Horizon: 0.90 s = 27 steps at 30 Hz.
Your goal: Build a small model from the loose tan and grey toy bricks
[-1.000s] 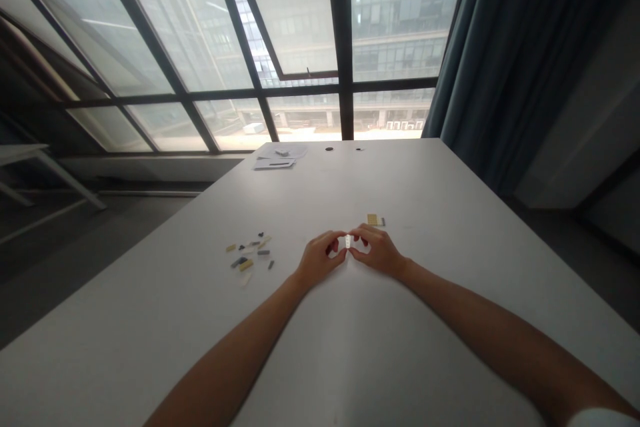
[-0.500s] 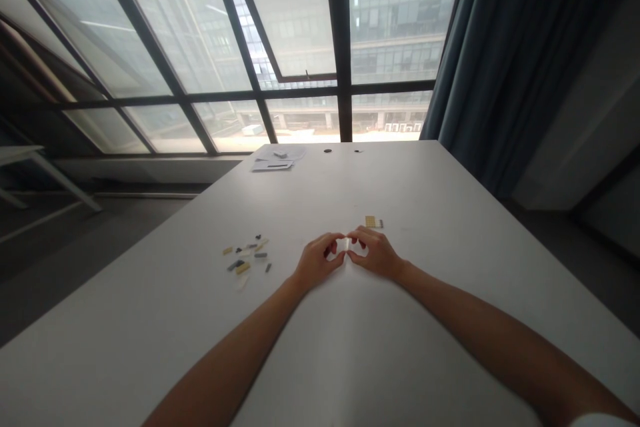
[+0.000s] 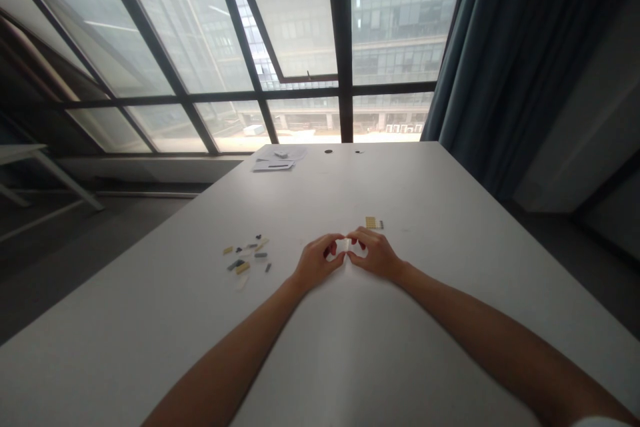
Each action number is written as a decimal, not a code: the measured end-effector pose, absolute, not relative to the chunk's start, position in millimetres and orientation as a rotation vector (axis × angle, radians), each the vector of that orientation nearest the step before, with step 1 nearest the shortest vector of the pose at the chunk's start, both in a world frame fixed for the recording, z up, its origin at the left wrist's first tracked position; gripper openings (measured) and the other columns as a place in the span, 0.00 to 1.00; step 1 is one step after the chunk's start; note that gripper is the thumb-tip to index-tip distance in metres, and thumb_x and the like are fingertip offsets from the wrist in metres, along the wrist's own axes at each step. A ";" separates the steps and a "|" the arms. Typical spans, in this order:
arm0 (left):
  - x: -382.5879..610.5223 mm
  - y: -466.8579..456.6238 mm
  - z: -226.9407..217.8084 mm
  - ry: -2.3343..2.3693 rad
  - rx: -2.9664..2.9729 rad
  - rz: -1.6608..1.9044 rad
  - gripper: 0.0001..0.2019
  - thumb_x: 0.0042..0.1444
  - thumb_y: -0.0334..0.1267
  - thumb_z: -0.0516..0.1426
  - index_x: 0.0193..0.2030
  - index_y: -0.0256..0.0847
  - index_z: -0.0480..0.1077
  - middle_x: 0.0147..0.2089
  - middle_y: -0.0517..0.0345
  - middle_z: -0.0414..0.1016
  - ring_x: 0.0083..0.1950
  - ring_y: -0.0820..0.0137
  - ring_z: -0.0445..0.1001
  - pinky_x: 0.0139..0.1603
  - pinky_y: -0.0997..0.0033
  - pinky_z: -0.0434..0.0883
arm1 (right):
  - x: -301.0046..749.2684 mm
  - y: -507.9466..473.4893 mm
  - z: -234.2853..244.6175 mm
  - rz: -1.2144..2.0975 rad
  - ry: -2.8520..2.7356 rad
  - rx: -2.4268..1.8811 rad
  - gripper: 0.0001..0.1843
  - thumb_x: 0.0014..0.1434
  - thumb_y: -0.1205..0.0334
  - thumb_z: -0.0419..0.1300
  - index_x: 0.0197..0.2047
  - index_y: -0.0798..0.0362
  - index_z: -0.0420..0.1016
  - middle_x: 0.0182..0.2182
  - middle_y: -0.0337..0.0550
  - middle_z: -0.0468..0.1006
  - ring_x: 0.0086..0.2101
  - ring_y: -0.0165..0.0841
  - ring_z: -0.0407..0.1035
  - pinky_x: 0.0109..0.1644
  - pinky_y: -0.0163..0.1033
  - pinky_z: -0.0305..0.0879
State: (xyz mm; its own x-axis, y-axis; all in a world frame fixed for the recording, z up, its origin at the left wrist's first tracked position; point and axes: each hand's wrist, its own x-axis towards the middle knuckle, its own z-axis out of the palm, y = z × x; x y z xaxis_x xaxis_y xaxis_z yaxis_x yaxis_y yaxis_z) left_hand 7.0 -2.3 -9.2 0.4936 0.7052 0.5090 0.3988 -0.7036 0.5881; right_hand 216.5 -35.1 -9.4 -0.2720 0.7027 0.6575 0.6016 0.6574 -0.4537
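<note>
My left hand (image 3: 316, 260) and my right hand (image 3: 374, 252) meet fingertip to fingertip over the middle of the white table (image 3: 450, 240). Both pinch one small pale piece (image 3: 346, 245) between thumbs and forefingers; it is mostly hidden by the fingers. Just beyond my right hand lies a small tan studded plate with a grey end (image 3: 373, 222). To the left of my left hand a scatter of several small tan, grey and dark pieces (image 3: 247, 257) lies on the table.
Loose papers (image 3: 277, 159) lie at the table's far edge, beside two dark round holes (image 3: 329, 151). Large windows stand beyond the table, a dark curtain (image 3: 505, 60) hangs at the right, and another table's corner (image 3: 25, 153) shows at far left.
The hands stay together in the same spot. The pale piece showed more plainly between the fingertips a second ago; now the fingers cover more of it.
</note>
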 end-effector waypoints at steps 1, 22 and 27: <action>6.9 -2.2 -9.4 0.916 2.350 1.066 0.17 0.55 0.34 0.61 0.52 0.41 0.73 0.31 0.64 0.69 0.27 0.78 0.63 0.30 0.78 0.63 | 216.3 -34.9 -9.7 0.142 -1.972 -1.015 0.16 0.53 0.69 0.64 0.46 0.50 0.73 0.34 0.38 0.74 0.29 0.30 0.64 0.37 0.35 0.63; 3.4 -3.8 -9.1 0.946 2.379 1.072 0.17 0.56 0.37 0.60 0.53 0.41 0.74 0.30 0.64 0.69 0.27 0.78 0.64 0.29 0.78 0.63 | 214.9 -31.4 -13.3 0.145 -1.969 -1.015 0.16 0.54 0.68 0.65 0.46 0.49 0.73 0.35 0.38 0.75 0.29 0.29 0.64 0.37 0.35 0.63; 2.9 -4.1 -8.8 0.956 2.387 1.082 0.17 0.56 0.36 0.60 0.53 0.41 0.73 0.29 0.65 0.70 0.26 0.78 0.64 0.30 0.78 0.63 | 214.7 -29.8 -14.7 0.155 -1.971 -1.008 0.15 0.55 0.67 0.65 0.47 0.49 0.73 0.35 0.39 0.75 0.29 0.29 0.64 0.37 0.35 0.63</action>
State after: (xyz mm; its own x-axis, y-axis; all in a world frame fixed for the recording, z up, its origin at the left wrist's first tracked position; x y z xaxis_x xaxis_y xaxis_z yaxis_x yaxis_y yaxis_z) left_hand 2.9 -4.1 -8.8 0.4808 0.7024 0.5249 0.4347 -0.7108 0.5530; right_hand 214.7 -29.8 -14.7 -0.2728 0.7029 0.6569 0.5916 0.6610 -0.4616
